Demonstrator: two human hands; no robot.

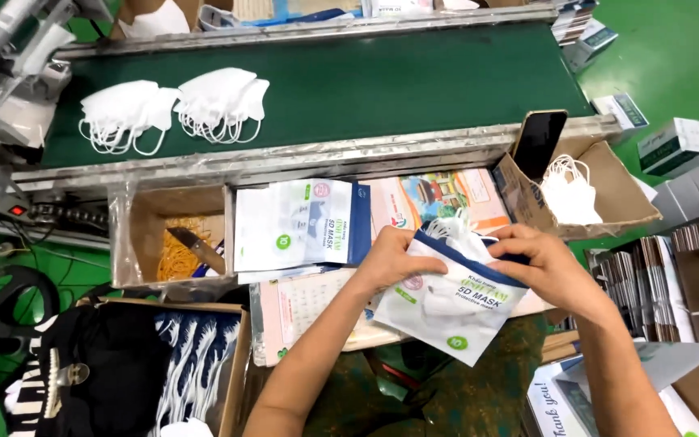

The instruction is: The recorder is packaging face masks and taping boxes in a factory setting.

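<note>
Both hands work at 1 white pouch with a dark blue top edge, held tilted above the bench in the lower middle of the view. Left hand grips the pouch's upper left corner, fingers curled over the blue edge. Right hand pinches the pouch's upper right edge, thumb and fingers closed on it. White masks with ear loops stick out of the pouch mouth, between the 2 hands.

Just left of the hands, a stack of flat pouches of the same kind lies on the bench, leaning against the conveyor frame. Behind the hands, a colourful printed sheet lies flat.

Far left on the bench: an open cardboard box holding yellow rubber bands and a knife.

Right of the hands: a second cardboard box with more white masks inside; a dark phone stands propped at its back left corner.

Beyond the bench runs a green conveyor belt. 2 piles of white masks sit on its left part, side by side and touching.

Lower left: dark clothing and a striped cloth in a box. Far right: stacked small cartons on the green floor.
</note>
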